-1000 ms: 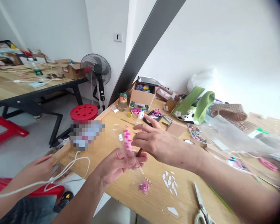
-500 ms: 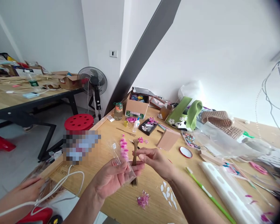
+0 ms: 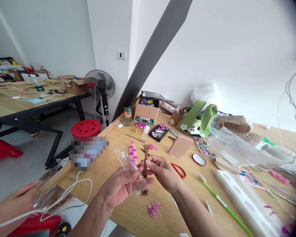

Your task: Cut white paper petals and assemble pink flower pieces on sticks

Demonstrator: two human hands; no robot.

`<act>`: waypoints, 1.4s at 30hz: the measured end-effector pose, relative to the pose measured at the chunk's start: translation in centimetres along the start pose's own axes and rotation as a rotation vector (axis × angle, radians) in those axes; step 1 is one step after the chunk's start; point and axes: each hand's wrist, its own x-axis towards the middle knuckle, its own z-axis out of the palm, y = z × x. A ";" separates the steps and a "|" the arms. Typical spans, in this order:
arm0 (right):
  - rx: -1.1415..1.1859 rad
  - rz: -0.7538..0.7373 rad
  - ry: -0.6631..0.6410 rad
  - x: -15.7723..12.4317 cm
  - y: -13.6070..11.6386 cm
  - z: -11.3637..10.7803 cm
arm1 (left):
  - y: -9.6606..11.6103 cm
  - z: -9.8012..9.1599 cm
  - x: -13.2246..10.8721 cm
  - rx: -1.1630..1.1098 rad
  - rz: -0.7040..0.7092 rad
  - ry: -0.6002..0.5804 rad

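Observation:
Between the thumb and fingers of my left hand (image 3: pixel 122 186) is a clear plastic bag (image 3: pixel 123 154) with a small white label. A thin bundle of brown wires (image 3: pixel 146 152), bound narrow in the middle and fanned at both ends, stands upright just right of the bag. My right hand (image 3: pixel 162 171) pinches this bundle at its middle, while the left fingertips reach behind it. Beyond the bag lies a strip of pink-and-white flowers (image 3: pixel 132 154). Nearer me on the wood table sits a small heap of shiny purple-pink pieces (image 3: pixel 154 208).
Red-handled scissors (image 3: pixel 179 171) and a green toothbrush (image 3: pixel 224 205) lie right of my hands. Farther back are a glue bottle (image 3: pixel 145 131), a black tray (image 3: pixel 158 133), a cardboard block (image 3: pixel 180 146) and a green bag (image 3: pixel 194 123). Another person's hand (image 3: pixel 17 200) is at lower left, beside a white cable (image 3: pixel 71 189).
The whole view has shifted slightly. My right hand grips the bundle a little lower, and its forearm now covers most of the white petals. The red scissor handles have come into sight.

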 end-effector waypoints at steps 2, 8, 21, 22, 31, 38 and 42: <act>-0.072 -0.082 0.079 -0.1 -0.4 -0.1 | 0.2 -0.2 -0.2 0.071 0.000 0.019; -0.434 -0.148 0.252 -0.9 -0.8 -0.3 | 1.4 -0.6 -0.9 0.229 0.129 0.131; -0.916 -0.235 0.243 -2.8 -0.1 2.5 | 1.5 0.0 -0.4 0.403 0.346 0.073; -0.910 -0.211 0.231 -2.8 -0.1 2.6 | 1.5 0.0 -0.4 0.406 0.346 0.060; -0.815 -0.061 0.182 -3.0 0.3 2.8 | 1.6 -0.7 -0.7 0.252 0.271 0.020; -0.613 0.051 0.131 -3.3 0.5 2.8 | 1.2 -0.9 -0.6 0.179 0.268 -0.030; -0.563 0.092 0.095 -3.5 0.5 2.6 | 1.1 -1.0 -0.6 0.180 0.253 -0.036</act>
